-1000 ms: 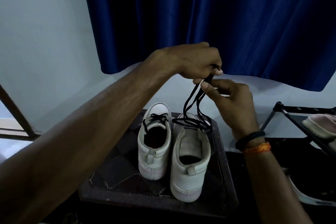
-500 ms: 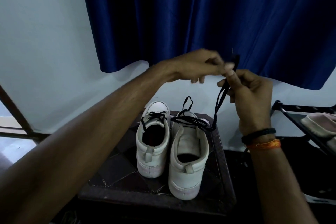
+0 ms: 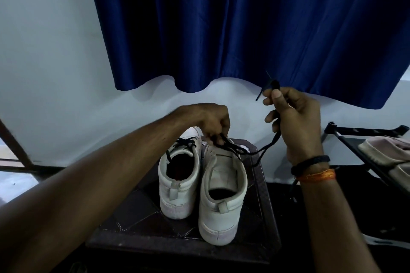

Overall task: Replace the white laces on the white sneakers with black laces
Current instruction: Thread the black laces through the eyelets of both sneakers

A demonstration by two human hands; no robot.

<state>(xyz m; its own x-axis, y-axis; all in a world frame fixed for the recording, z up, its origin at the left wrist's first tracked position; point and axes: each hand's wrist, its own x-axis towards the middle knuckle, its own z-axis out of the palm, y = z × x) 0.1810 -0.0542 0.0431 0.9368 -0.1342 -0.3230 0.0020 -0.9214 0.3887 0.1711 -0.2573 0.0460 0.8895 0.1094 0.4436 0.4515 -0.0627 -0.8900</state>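
While two white leather sneakers stand side by side, heels toward the camera, on a dark tiled low table [image 3: 137, 217], both hands work a thin black shoelace [image 3: 265, 147] over the right sneaker [image 3: 221, 197]. That lace runs from the eyelet area of the right sneaker up and to the right, sagging slightly between the hands. The left hand [image 3: 213, 124] hangs over the toe end of the pair, its fingers curled down and pinching the lace close to where it lies on the shoe. The right hand [image 3: 295, 117] is raised above and to the right of the table, thumb and curled fingers gripping the lace ends, whose tips stick out above the thumb against the curtain edge. A black band and an orange thread [image 3: 316, 175] circle the right wrist. The left sneaker [image 3: 177, 184] already carries a black lace [image 3: 185, 143] crossed over its tongue. A deep blue pleated curtain [image 3: 244, 24] hangs against the pale wall behind. At the right edge, a black metal rack [image 3: 346, 137] holds a pale pinkish shoe [image 3: 386, 153].
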